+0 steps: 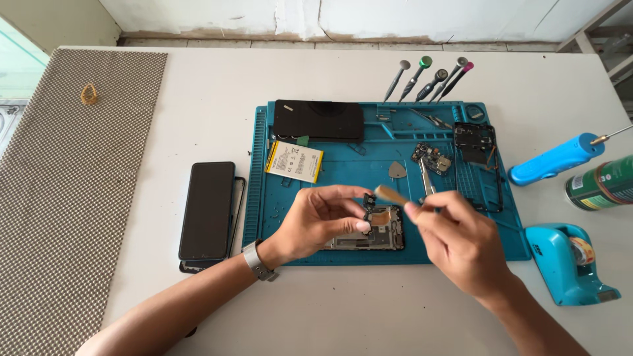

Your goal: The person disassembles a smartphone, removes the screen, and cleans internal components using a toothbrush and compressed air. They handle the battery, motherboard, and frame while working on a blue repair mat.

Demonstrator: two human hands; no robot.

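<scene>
Left hand pinching small black component with thin flex tail above opened grey phone frame on teal silicone mat. Right hand clamping tan flat-tipped tool, tip touching component. Judged light, fragile, easily torn; gripping by rigid edges advisable.

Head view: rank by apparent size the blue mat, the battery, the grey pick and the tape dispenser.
Largest to smallest as they look:
1. blue mat
2. tape dispenser, though it lies nearer the camera, which may flatter it
3. battery
4. grey pick
</scene>
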